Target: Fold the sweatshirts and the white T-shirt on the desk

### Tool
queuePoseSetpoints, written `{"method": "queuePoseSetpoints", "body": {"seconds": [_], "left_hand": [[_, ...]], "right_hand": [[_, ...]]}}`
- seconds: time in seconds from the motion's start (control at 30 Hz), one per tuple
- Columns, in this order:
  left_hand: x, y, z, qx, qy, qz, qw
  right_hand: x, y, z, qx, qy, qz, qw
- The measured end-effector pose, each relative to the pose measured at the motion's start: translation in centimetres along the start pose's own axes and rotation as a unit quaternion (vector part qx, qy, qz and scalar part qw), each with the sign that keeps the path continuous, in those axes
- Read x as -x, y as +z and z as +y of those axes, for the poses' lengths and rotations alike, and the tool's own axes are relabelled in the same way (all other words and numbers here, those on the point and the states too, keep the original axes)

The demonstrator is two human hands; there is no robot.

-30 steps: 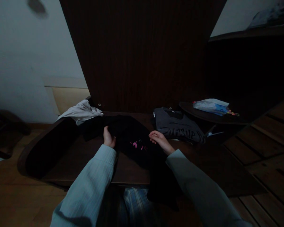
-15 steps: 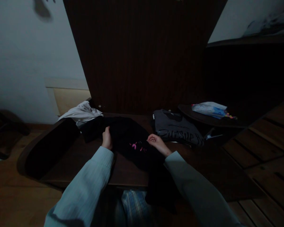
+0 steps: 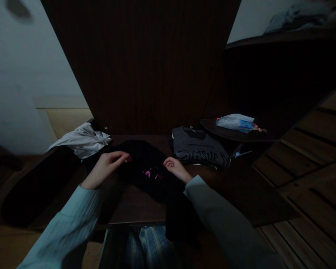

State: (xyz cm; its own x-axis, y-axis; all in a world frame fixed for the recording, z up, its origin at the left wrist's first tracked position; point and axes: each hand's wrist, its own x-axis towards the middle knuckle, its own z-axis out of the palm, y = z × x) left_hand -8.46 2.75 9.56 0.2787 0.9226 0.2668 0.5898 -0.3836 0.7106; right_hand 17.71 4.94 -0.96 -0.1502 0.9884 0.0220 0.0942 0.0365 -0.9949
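A black shirt (image 3: 145, 186) with a small pink print lies spread over the dark wooden bench, one part hanging over its front edge. At its left side, my left hand (image 3: 109, 166) has thumb and fingers drawn together on the dark cloth; the exact grip is hard to see in the dim light. My right hand (image 3: 177, 169) is closed, its curled fingers pinching the fabric just right of the pink print. Beyond the right hand lies a folded grey T-shirt (image 3: 203, 147) with black lettering.
A pale grey cloth (image 3: 86, 140) drapes over the bench's left armrest (image 3: 30, 186). On a low rounded shelf (image 3: 221, 132) at right sits a blue-and-white plastic packet (image 3: 236, 122). A tall dark panel (image 3: 145, 67) rises behind the bench. Wooden slats (image 3: 319, 149) are at far right.
My left hand has shifted left and turned, showing more of its back. The right hand keeps its place by the print. The whole view has swung slightly to the right.
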Motion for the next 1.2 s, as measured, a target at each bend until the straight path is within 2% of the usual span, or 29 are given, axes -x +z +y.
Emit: {"method": "queuePoseSetpoints", "body": {"seconds": [0.1, 0.23, 0.3, 0.37, 0.47, 0.53, 0.6, 0.7, 0.83, 0.93, 1.0, 1.07, 1.13, 1.2], "left_hand": [[-3.0, 1.4, -1.5, -0.014, 0.037, 0.052, 0.998], [-5.3, 3.6, -5.4, 0.029, 0.004, -0.020, 0.999], [-5.3, 4.2, -6.9, 0.082, -0.034, -0.027, 0.996], [-4.9, 4.3, -7.7, 0.136, -0.081, -0.003, 0.987], [-4.3, 4.2, -8.3, 0.210, -0.140, 0.025, 0.967], [-4.2, 4.3, -8.4, 0.250, -0.154, 0.035, 0.955], [-4.2, 4.6, -8.6, 0.273, -0.155, 0.067, 0.947], [-4.5, 5.2, -8.8, 0.292, -0.142, 0.151, 0.934], [-4.7, 5.6, -9.2, 0.370, -0.145, 0.229, 0.889], [-4.8, 4.9, -9.7, 0.466, -0.174, 0.280, 0.821], [-4.6, 4.2, -10.0, 0.533, -0.197, 0.292, 0.770], [-4.4, 3.4, -10.2, 0.578, -0.220, 0.284, 0.732], [-4.2, 2.9, -10.1, 0.601, -0.236, 0.268, 0.715], [-4.0, 2.7, -9.7, 0.611, -0.236, 0.254, 0.712]], "right_hand": [[0.0, 0.0, -0.1, 0.002, -0.004, 0.001, 1.000], [0.0, -0.2, -0.3, 0.010, -0.009, -0.003, 1.000], [0.2, -0.3, -0.6, 0.008, -0.007, -0.005, 1.000], [0.5, -0.4, -1.0, -0.003, -0.006, -0.033, 0.999], [1.2, -0.3, -1.8, 0.001, -0.006, -0.142, 0.990], [1.7, -0.2, -2.4, 0.037, -0.011, -0.188, 0.981], [2.1, 0.0, -2.8, 0.080, -0.015, -0.196, 0.977], [2.4, 0.1, -3.1, 0.115, -0.015, -0.199, 0.973], [2.3, -0.7, -2.9, 0.139, -0.026, -0.210, 0.968], [2.1, -1.6, -2.2, 0.151, -0.023, -0.217, 0.964], [1.9, -1.9, -1.8, 0.149, -0.019, -0.197, 0.969], [1.6, -2.0, -1.6, 0.145, -0.035, -0.133, 0.980], [1.4, -1.8, -1.7, 0.158, -0.076, -0.056, 0.983], [1.2, -1.6, -1.8, 0.186, -0.127, 0.001, 0.974]]}}
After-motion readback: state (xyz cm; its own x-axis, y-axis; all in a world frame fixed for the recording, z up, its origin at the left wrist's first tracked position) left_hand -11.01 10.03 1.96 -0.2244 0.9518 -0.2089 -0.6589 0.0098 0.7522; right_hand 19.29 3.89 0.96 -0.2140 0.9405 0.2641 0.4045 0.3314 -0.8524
